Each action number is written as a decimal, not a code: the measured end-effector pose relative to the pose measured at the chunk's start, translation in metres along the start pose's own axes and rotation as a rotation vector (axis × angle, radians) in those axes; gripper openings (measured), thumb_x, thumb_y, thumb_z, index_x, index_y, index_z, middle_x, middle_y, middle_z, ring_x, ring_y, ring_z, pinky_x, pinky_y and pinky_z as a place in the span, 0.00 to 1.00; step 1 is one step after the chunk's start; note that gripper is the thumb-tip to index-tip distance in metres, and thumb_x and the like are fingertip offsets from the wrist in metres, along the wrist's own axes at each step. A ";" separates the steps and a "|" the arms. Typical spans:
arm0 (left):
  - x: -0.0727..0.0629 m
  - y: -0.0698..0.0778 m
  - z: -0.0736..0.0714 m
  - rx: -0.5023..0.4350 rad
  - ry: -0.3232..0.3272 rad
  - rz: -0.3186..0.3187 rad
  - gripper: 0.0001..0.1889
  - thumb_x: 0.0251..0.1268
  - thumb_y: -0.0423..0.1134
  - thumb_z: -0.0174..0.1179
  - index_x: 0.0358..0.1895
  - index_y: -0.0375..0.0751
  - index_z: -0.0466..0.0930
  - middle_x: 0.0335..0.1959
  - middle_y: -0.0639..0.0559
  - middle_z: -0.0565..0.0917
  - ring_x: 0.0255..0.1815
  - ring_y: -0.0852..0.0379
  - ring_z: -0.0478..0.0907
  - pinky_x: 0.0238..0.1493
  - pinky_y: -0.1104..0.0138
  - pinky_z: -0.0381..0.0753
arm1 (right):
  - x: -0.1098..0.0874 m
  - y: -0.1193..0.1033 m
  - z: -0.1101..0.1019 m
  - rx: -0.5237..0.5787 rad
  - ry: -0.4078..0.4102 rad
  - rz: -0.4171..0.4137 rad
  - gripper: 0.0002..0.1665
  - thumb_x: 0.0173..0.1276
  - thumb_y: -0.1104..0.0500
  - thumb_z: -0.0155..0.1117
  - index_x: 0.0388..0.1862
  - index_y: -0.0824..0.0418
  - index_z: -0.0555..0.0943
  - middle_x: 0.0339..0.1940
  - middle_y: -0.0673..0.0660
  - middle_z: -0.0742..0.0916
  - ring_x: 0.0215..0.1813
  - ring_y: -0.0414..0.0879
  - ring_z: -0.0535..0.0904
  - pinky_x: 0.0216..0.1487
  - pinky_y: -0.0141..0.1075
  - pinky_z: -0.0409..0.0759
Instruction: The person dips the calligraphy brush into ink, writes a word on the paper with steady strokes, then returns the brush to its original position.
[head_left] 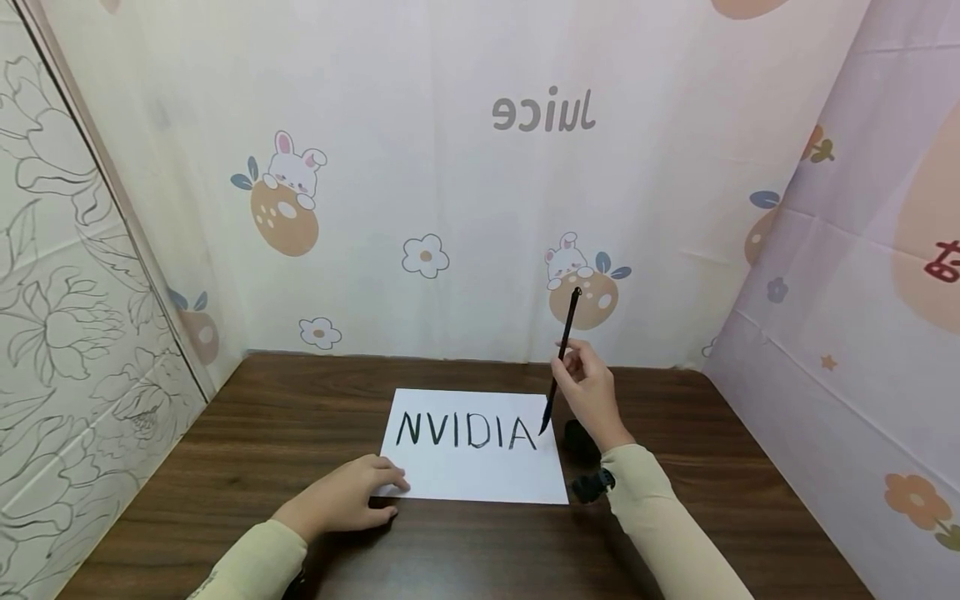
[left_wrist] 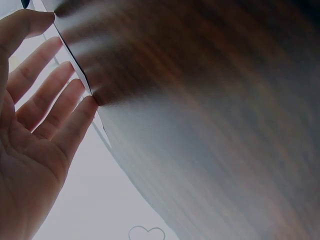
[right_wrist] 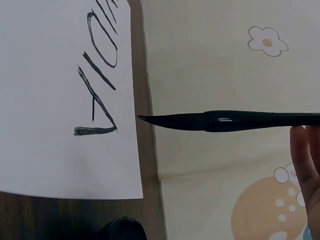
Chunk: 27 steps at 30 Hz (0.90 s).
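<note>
My right hand (head_left: 588, 393) pinches a black calligraphy brush (head_left: 566, 342) by its handle, tip downward. In the head view the dark tip is right beside the last letter A, over the sheet of white paper (head_left: 472, 479). Black brushed letters on the sheet read NVIDIA. The right wrist view shows the pointed brush (right_wrist: 220, 121) with the fingertips (right_wrist: 300, 150) against its handle. My left hand (head_left: 348, 492) rests at the paper's lower left corner, fingers extended and a little spread. In the left wrist view, the left fingertips (left_wrist: 90, 102) touch down along the edge.
A small black object (head_left: 580, 440) stands just right of the paper on the dark wooden table (head_left: 300, 400). A black device (head_left: 592, 485) is strapped to the right wrist. Patterned cloth (head_left: 427, 167) hangs behind the table and along both sides.
</note>
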<state>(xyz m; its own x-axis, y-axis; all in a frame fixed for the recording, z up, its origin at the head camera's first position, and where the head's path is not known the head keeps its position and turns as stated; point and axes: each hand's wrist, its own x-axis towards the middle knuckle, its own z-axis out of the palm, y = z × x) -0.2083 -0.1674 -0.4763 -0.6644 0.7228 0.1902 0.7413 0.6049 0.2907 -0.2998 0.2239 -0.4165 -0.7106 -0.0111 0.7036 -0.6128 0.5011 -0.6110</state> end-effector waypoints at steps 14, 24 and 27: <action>0.000 0.001 -0.001 -0.009 -0.020 -0.026 0.12 0.62 0.40 0.68 0.48 0.46 0.86 0.52 0.53 0.83 0.53 0.54 0.78 0.55 0.59 0.79 | 0.001 -0.004 -0.024 -0.050 -0.024 -0.075 0.24 0.69 0.70 0.65 0.63 0.62 0.79 0.29 0.56 0.79 0.29 0.45 0.72 0.30 0.24 0.72; -0.001 0.001 -0.001 -0.007 -0.022 -0.030 0.12 0.62 0.40 0.68 0.48 0.46 0.86 0.52 0.53 0.83 0.54 0.54 0.78 0.55 0.60 0.79 | -0.006 -0.005 -0.045 -0.079 -0.036 -0.014 0.28 0.71 0.65 0.65 0.69 0.61 0.75 0.34 0.52 0.79 0.33 0.42 0.73 0.32 0.24 0.73; 0.000 -0.001 0.000 -0.007 -0.023 -0.030 0.12 0.62 0.40 0.68 0.48 0.47 0.87 0.53 0.53 0.83 0.54 0.54 0.78 0.55 0.60 0.79 | -0.007 -0.003 -0.049 -0.089 -0.030 -0.006 0.28 0.72 0.65 0.64 0.70 0.62 0.74 0.35 0.54 0.79 0.34 0.41 0.73 0.33 0.23 0.73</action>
<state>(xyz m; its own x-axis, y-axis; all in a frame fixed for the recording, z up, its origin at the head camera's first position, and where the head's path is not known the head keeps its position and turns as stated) -0.2085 -0.1679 -0.4768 -0.6842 0.7116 0.1598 0.7201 0.6244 0.3025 -0.2757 0.2651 -0.4019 -0.7179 -0.0401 0.6950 -0.5851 0.5757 -0.5711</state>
